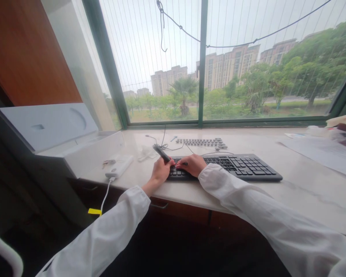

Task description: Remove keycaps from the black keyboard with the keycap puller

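A black keyboard [256, 167] lies along the front of the counter, with some keys off in its middle and left part. My left hand [160, 171] is closed around a long, narrow black object [160, 152], which slants up and away over the keyboard's left end; its kind is not clear. Fingers pinched together, my right hand [192, 164] bends down onto the keyboard's left part, close beside the left fingertips. Something small and dark shows at its fingers, too small to name. Behind the keyboard, loose keycaps [200, 142] lie in rows.
An opened white box [89, 154] stands at the left. Near it are a white power strip [119, 166] with its cord and some keys [108, 163]. Thin cables [163, 146] lie behind my hands. Papers [320, 152] cover the right side; a window is behind.
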Motion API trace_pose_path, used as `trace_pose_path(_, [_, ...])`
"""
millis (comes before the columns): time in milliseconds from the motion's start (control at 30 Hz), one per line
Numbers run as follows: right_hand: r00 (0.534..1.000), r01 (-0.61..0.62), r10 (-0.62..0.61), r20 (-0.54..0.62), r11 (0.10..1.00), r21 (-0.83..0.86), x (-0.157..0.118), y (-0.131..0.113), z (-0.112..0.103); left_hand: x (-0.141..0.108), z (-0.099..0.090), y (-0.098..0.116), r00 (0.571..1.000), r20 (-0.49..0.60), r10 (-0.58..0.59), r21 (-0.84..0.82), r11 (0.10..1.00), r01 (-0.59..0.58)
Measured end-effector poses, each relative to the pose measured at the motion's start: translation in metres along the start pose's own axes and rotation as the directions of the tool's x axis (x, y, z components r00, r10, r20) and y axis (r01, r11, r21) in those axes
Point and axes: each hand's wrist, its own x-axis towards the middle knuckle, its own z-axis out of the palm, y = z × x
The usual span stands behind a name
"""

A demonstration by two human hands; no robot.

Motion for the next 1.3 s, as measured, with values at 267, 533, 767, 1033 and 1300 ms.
trace_pose_path(267, [0.997,0.079,-0.079,0.004,0.997,-0.008,-0.001,0.0,-0.003,0.003,0.0,-0.01,1.0,-0.001,0.022,0.051,0.998,-0.022])
trace_pose_path(533, [0.985,0.171,-0.171,0.008,0.985,0.013,-0.001,0.002,-0.002,0.003,-0.002,-0.011,1.0,0.022,0.009,0.019,1.0,-0.01])
trace_pose_path(767, [0.987,0.163,-0.163,-0.005,0.986,-0.022,-0.001,0.001,0.0,0.004,0.0,-0.01,1.0,0.016,0.004,-0.002,1.0,-0.004])
trace_pose_path(1033, [0.991,0.135,-0.135,0.006,0.99,-0.044,-0.001,-0.003,-0.004,0.005,0.0,-0.011,1.0,0.018,-0.025,-0.023,0.999,0.025])
trace_pose_path(1300, [0.996,0.094,-0.094,0.002,0.995,-0.032,0.0,-0.002,-0.003,0.005,0.001,-0.013,1.0,0.015,-0.028,-0.065,0.997,0.029])
